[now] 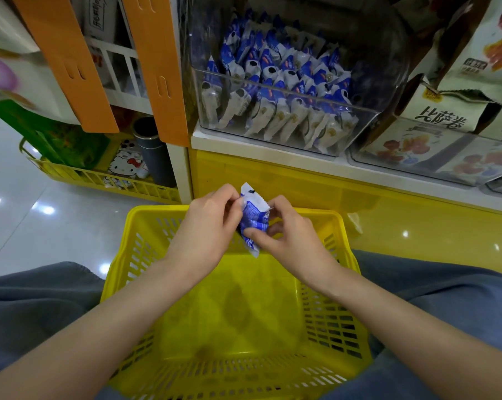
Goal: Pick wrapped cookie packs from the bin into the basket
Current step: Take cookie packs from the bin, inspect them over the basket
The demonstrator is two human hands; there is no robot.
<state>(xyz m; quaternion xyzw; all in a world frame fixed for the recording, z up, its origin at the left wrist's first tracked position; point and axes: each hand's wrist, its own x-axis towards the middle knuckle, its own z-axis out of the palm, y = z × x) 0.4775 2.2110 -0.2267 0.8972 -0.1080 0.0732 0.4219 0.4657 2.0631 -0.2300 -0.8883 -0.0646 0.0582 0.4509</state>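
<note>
A clear plastic bin (356, 131) on the white shelf holds several blue-and-white wrapped cookie packs (275, 90). Below it, between my knees, sits a yellow plastic basket (123, 272) whose floor shows nothing lying on it. Over the basket's far rim, my left hand (209, 229) and my right hand (290, 241) both pinch one blue-and-white cookie pack (254, 217), which stands upright between them. The left fingers hold its upper left edge; the right thumb and fingers grip its lower right side.
Cream boxes with red flower prints (434, 134) stand right of the bin. Orange shelf strips (157, 67) hang at upper left. A second yellow basket (99, 177) with a cartoon-cat item and a dark tube stands on the glossy floor at left. A yellow shelf base (301, 183) runs behind the basket.
</note>
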